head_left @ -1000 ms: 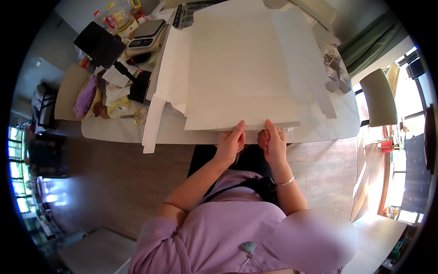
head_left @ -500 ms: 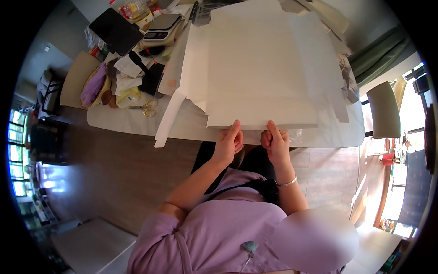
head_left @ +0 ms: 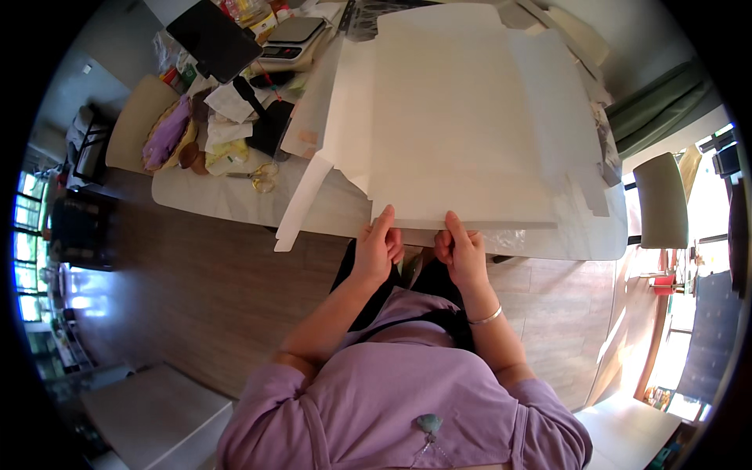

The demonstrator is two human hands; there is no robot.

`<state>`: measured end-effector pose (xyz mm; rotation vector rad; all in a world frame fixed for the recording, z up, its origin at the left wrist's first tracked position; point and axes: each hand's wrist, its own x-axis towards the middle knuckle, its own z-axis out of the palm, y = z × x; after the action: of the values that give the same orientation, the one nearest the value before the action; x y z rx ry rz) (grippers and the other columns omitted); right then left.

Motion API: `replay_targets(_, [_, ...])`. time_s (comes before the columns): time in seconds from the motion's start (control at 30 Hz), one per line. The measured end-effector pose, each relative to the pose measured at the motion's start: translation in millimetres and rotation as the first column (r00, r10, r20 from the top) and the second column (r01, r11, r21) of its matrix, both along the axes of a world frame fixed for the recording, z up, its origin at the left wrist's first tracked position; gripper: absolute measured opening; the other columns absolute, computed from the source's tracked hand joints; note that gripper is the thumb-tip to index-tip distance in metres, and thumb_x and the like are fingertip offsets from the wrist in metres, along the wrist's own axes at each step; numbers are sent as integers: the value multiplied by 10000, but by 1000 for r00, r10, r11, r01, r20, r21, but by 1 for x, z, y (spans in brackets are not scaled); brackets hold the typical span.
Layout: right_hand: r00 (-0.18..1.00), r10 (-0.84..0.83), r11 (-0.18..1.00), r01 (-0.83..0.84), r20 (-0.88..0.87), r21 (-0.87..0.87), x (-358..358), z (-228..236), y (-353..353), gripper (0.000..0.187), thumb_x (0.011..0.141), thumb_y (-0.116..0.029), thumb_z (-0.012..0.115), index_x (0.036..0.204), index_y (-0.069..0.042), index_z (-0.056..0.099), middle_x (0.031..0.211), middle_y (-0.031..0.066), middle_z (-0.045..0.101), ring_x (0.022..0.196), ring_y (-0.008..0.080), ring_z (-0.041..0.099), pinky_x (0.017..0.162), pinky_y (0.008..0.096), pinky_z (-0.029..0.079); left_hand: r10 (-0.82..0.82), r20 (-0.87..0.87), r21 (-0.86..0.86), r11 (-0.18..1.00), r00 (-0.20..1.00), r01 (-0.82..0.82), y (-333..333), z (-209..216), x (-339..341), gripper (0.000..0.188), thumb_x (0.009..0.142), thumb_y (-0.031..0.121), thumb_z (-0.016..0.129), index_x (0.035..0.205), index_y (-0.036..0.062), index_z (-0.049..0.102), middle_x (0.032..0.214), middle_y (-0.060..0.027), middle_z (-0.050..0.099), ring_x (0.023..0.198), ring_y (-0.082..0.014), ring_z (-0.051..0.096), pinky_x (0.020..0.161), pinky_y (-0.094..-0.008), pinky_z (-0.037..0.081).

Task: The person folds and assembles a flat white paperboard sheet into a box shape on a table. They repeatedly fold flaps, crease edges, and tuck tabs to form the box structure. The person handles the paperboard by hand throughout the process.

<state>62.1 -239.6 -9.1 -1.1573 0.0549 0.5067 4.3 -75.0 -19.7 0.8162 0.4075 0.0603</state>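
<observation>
A large off-white cardboard box blank (head_left: 454,117), creased and with flaps along its sides, lies unfolded over the table. My left hand (head_left: 376,251) pinches its near edge toward the left corner, thumb on top and fingers curled beneath. A short way to the right, my right hand (head_left: 464,254) grips the same edge with its thumb up. The narrow strip along this near edge is bent at a crease. A long side flap (head_left: 307,200) sticks out past the table's front edge on the left. My fingertips under the cardboard are hidden.
Gold-handled scissors (head_left: 262,178) lie left of the blank on the marble-look table (head_left: 196,192). Behind them are a black stand (head_left: 215,43), a kitchen scale (head_left: 294,43) and a basket with purple cloth (head_left: 168,137). Clear plastic (head_left: 505,239) pokes out near my right hand. A chair (head_left: 662,200) stands at right.
Both hands have shifted left along the near edge of the cardboard, still pinching it. The whole view has moved slightly, while the cardboard stays spread on the table.
</observation>
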Motion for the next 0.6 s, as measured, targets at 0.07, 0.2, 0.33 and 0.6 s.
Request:
replay_targets(0.07, [1000,6,1000,-6,8,1,-2,-4,2,530,1093,-345,575,636,-95,477,527,30,475,426,116,398,411,266,277,-14,56,65,998,998,10,6,-8,-3,604,1081,396,577,562,138,407,504,32,366,415,-99,320,411,-287,270])
replay_targets(0.2, [994,46,997,-53,-104,-60,-9,1,15,536,1093,-373,572,641,-95,494,529,24,482,424,119,400,414,267,282,-4,24,109,994,1000,1,4,-7,-8,574,1083,388,577,587,136,437,514,36,382,419,-90,339,412,-283,286])
replay_targets(0.33, [984,160,986,-162,-77,-28,-20,-2,32,541,1096,-396,563,651,-90,534,540,24,505,427,116,409,421,265,291,-15,-28,160,987,999,20,0,-1,-11,567,1087,391,568,596,135,448,519,36,410,425,-84,366,417,-274,305])
replay_targets(0.6, [896,434,876,-443,-91,-192,-32,11,17,545,1064,-383,624,620,-81,530,530,30,516,428,116,423,439,271,343,-36,-31,204,978,999,41,8,-7,-20,568,1098,371,529,595,124,435,494,31,372,398,-96,350,404,-282,304])
